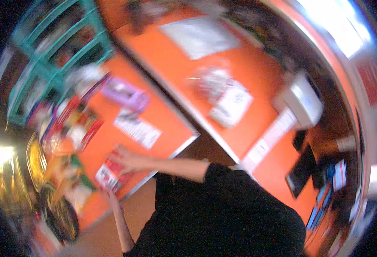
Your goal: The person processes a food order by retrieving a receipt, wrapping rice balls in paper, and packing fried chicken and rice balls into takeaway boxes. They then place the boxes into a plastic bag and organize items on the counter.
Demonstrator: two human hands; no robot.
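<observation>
A red-and-white packet [106, 176] is at the near edge of the left orange table, blurred by motion. My left hand [109, 195] is at its near end, with the fingers closed on its edge as far as the blur shows. My right hand [127, 161] reaches across from the right and rests over the red part, fingers stretched and apart. Just beyond lies a white printed sheet or label strip [138, 129]. A purple box-like pack [125, 94] lies farther back.
Teal shelving racks [62, 47] stand at the far left. Colourful packets [70, 177] and a dark round object [60, 212] crowd the left side. Across a dark gap, the second orange table [261, 70] holds a silvery sheet [199, 36], a white packet [232, 105] and a pale boxy device [302, 100].
</observation>
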